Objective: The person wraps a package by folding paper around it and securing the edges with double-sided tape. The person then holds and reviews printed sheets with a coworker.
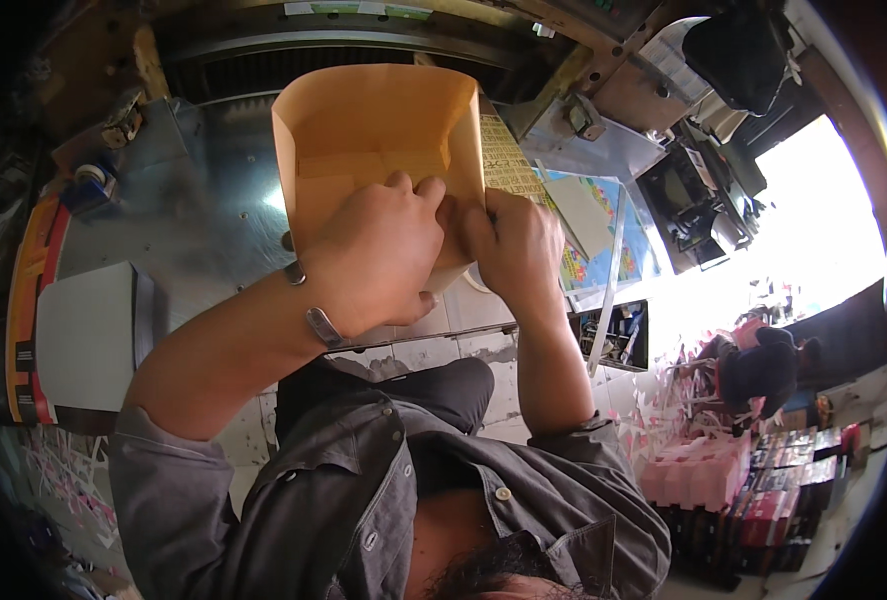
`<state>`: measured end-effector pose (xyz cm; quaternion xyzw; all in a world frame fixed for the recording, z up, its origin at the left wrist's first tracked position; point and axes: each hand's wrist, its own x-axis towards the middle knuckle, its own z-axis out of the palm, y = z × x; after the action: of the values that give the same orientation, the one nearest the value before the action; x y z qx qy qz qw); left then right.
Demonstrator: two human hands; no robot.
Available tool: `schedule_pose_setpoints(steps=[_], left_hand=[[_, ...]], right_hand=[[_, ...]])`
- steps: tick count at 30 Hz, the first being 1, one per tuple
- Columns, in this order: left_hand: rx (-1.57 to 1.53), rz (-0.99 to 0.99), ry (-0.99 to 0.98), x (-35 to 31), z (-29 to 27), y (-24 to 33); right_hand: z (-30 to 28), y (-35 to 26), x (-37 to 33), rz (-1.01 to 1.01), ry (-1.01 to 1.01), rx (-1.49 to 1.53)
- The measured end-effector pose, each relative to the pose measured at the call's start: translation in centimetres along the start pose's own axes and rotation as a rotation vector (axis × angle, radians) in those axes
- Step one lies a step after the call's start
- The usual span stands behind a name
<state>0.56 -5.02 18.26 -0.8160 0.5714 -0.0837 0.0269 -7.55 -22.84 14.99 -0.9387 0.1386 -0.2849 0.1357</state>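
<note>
A large orange-brown paper bag or envelope (pixel 384 110) is spread wide, its mouth facing me above the metal worktop. I cannot tell exactly which of the two it is. My left hand (pixel 379 250) grips its near side, with curled fingers inside the mouth and the thumb below, outside the paper. At the right side edge, my right hand (pixel 524 245) is closed on the paper, its thumb close to the left fingers. The fingertips of both hands are partly hidden. A metal band circles my left wrist.
On the metal worktop (pixel 214 170), a stack of white sheets (pixel 94 330) lies left and a blue tape dispenser (pixel 92 185) far left. Yellow printed paper (pixel 507 160) and a blue printed sheet (pixel 634 235) lie right, above a tool tray (pixel 624 335). Pink bundles (pixel 699 470) stand lower right.
</note>
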Motion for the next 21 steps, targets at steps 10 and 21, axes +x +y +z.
schedule_pose_setpoints(steps=[10, 21], left_hand=[[0.01, -0.021, 0.028, 0.5, 0.3, 0.4], [-0.038, -0.074, 0.032, 0.2, 0.2, 0.7]], right_hand=[[-2.0, -1.0, 9.2, -0.236, 0.1, -0.143], [-1.6, 1.2, 5.1, -0.08, 0.163, 0.171]])
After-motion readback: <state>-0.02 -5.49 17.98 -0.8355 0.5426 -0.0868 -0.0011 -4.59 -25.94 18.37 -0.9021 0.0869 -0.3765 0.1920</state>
